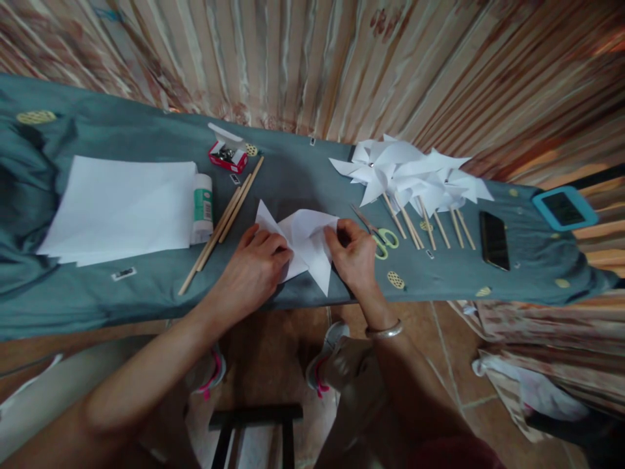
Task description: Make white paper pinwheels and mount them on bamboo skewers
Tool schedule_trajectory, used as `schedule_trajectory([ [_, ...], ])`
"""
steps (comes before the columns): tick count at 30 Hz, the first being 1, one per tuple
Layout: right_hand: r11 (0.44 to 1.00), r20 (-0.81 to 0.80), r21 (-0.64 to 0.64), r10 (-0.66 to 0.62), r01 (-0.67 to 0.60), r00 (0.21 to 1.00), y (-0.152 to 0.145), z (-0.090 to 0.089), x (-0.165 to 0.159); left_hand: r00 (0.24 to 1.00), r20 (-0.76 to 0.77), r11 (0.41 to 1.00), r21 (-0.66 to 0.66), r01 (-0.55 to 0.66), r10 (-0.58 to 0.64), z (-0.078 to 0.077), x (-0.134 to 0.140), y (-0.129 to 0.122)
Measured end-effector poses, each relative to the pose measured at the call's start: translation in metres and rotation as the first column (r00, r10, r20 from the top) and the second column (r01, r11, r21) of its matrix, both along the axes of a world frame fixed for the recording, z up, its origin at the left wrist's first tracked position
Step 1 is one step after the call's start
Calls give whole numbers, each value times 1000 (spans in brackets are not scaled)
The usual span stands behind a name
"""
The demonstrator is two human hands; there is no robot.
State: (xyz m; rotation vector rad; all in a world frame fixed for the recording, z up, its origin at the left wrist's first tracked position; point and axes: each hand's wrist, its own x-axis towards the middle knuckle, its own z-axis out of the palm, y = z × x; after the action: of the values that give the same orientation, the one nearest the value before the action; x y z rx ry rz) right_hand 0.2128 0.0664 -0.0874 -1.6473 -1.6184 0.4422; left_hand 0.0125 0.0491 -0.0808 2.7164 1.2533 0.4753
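Note:
A white paper pinwheel (310,241), its corners partly folded in, lies near the front edge of the table between my two hands. My left hand (261,260) is closed on its left side, fingers curled over the paper. On the opposite side my right hand (352,253) pinches a folded corner between thumb and forefinger. Green-handled scissors (385,241) lie just beyond my right hand. Several wooden sticks (227,218) rest to the left of the paper. Behind them stands an open red box of metal pins (228,155).
A stack of white paper (122,208) and a glue stick (202,208) lie at the left. Finished white pinwheels on sticks (410,169) are heaped at the back right. Farther right are a black phone (494,240) and a blue-framed device (565,208). Curtains (293,65) hang behind the table.

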Motion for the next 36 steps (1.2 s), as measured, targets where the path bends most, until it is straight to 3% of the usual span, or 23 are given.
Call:
schedule_trajectory([
  [7, 999, -49, 18, -43, 44, 998, 13, 1, -6, 1000, 4, 1000, -16, -4, 4, 1, 1, 0],
  [16, 997, 34, -20, -72, 72, 997, -1, -4, -1, 1000, -23, 1000, -27, -14, 13, 1, 2, 0],
  [21, 995, 168, 77, 53, -67, 984, -11, -7, 3, 999, -20, 999, -23, -27, 27, -1, 2, 0],
  [25, 955, 253, 172, 196, -243, 947, -16, -7, 3, 1000, -9, 999, -32, -28, 28, -1, 2, -1],
  [36, 902, 420, 135, 322, -409, 849, -25, -7, -11, 1000, -22, 1000, -22, -22, 22, -1, 2, -2],
])
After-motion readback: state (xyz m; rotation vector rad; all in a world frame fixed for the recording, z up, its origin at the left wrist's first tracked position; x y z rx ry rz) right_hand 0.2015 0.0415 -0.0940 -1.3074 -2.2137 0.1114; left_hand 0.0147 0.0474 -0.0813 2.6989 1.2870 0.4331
